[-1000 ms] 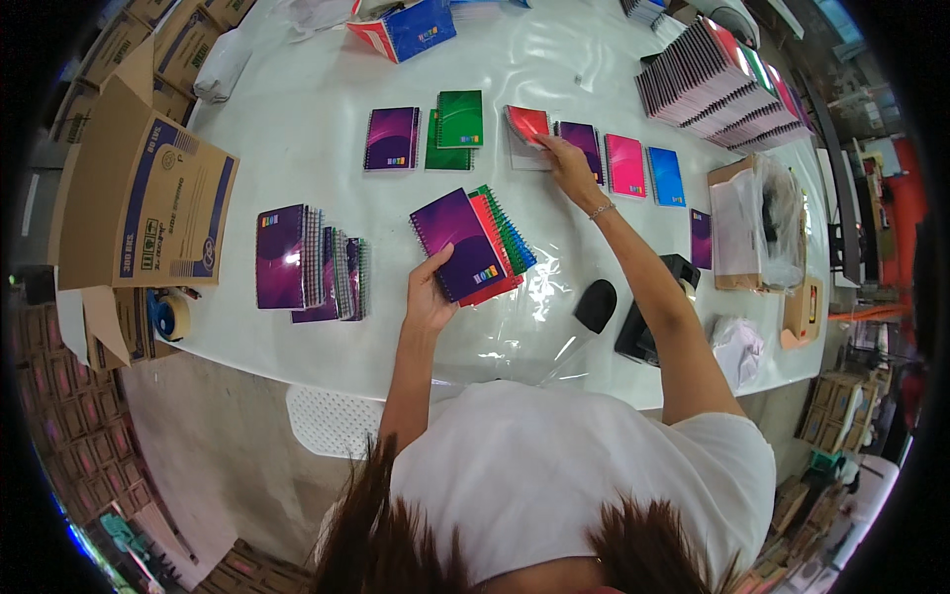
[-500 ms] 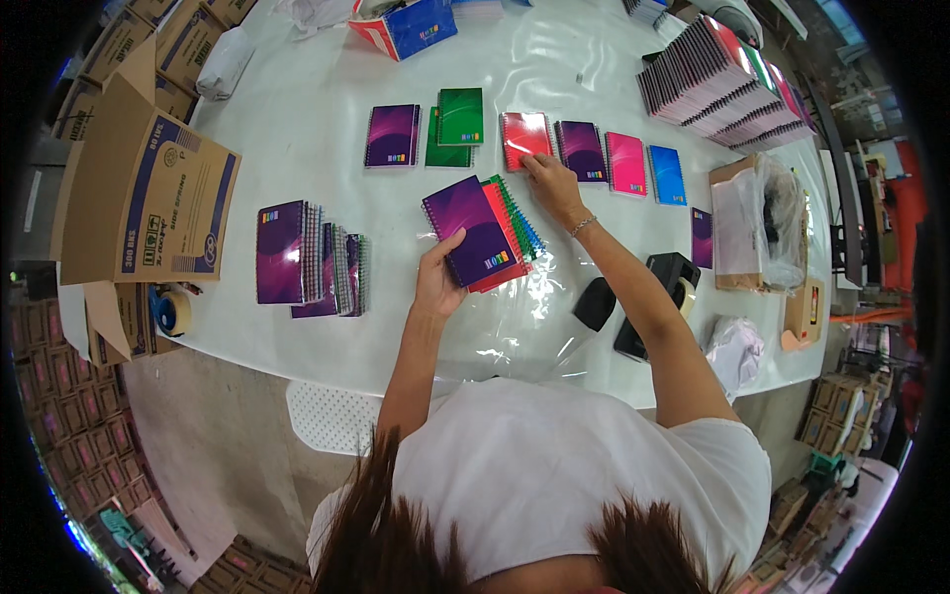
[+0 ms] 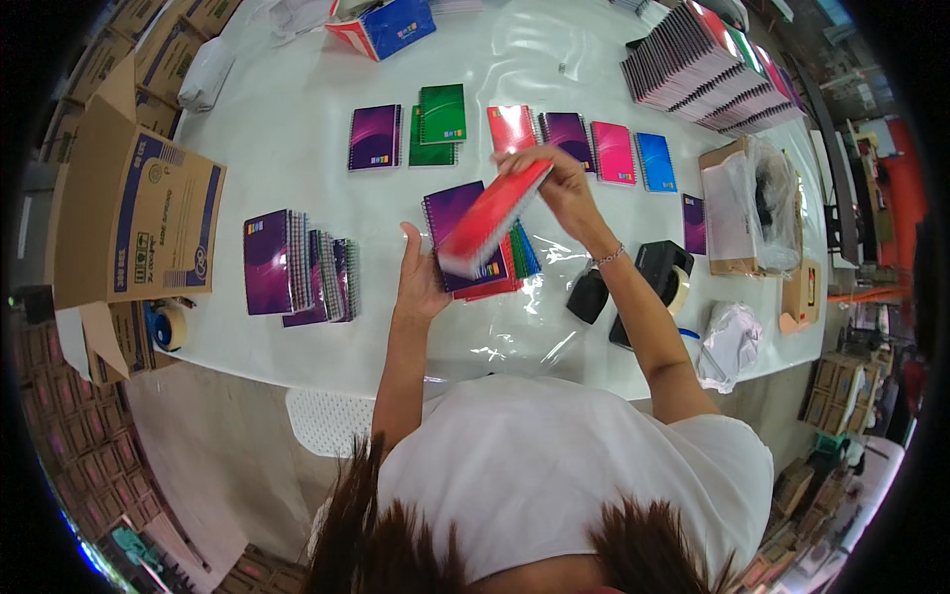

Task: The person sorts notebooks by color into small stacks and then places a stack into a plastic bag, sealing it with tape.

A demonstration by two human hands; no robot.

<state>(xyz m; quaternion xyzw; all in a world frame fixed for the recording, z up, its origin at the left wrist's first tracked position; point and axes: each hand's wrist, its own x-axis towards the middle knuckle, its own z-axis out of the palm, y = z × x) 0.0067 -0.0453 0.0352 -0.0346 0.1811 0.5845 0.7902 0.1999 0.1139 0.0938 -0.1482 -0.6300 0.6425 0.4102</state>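
My left hand [image 3: 421, 277] holds a small stack of spiral notebooks [image 3: 457, 230] with a purple one on top, resting on the white table [image 3: 297, 119]. My right hand [image 3: 564, 183] grips a red spiral notebook [image 3: 492, 214], tilted and blurred above that stack. Beyond lies a row of single notebooks: purple [image 3: 374, 137], green [image 3: 438, 125], red [image 3: 510, 127], purple [image 3: 568, 132], pink [image 3: 614, 151] and blue [image 3: 655, 160].
A pile of purple notebooks [image 3: 292, 265] lies to the left, beside an open cardboard box [image 3: 139, 213] and a tape roll [image 3: 168, 325]. Black tape dispensers [image 3: 653, 282] sit right of my arm. A long row of notebooks [image 3: 717, 64] stands far right, near a bagged box [image 3: 747, 203].
My right hand has come back from the row at the far side and lifted a red notebook off the held stack. The left hand stays on the stack.
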